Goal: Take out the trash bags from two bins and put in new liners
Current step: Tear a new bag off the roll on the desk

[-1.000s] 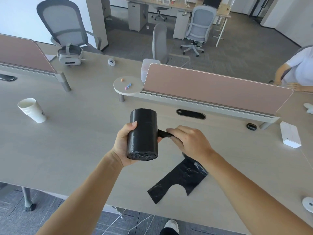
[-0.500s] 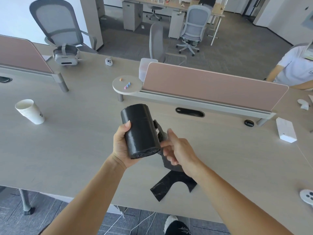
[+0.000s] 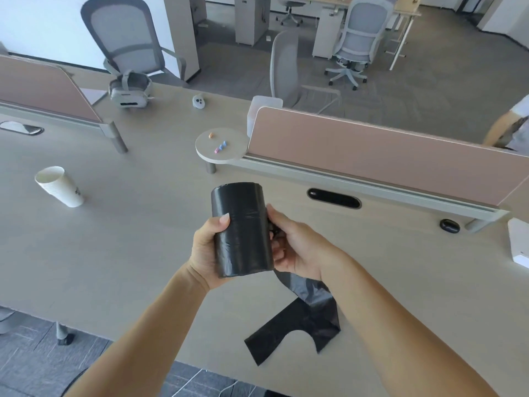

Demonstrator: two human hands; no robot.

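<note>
A black roll of bin liners [image 3: 242, 229] stands upright above the desk, gripped around its lower left side by my left hand [image 3: 207, 250]. My right hand [image 3: 297, 245] is against the roll's right side, fingers curled around the liner strip where it leaves the roll. The unrolled black liner [image 3: 303, 322] hangs down from under that hand and lies flat on the desk, its handle cut-out end toward me. No bin is in view.
The pale desk [image 3: 128, 253] carries a stack of white paper cups [image 3: 60, 186] at left, a headset [image 3: 130, 91] at the back and a white box [image 3: 519, 245] at right. Pink divider panels [image 3: 372, 156] cross the desk. A person's arm [image 3: 503, 130] shows at far right.
My right hand has moved back up against the roll's right side after pulling the strip down. The roll has turned more upright. More liner now lies on the desk.
</note>
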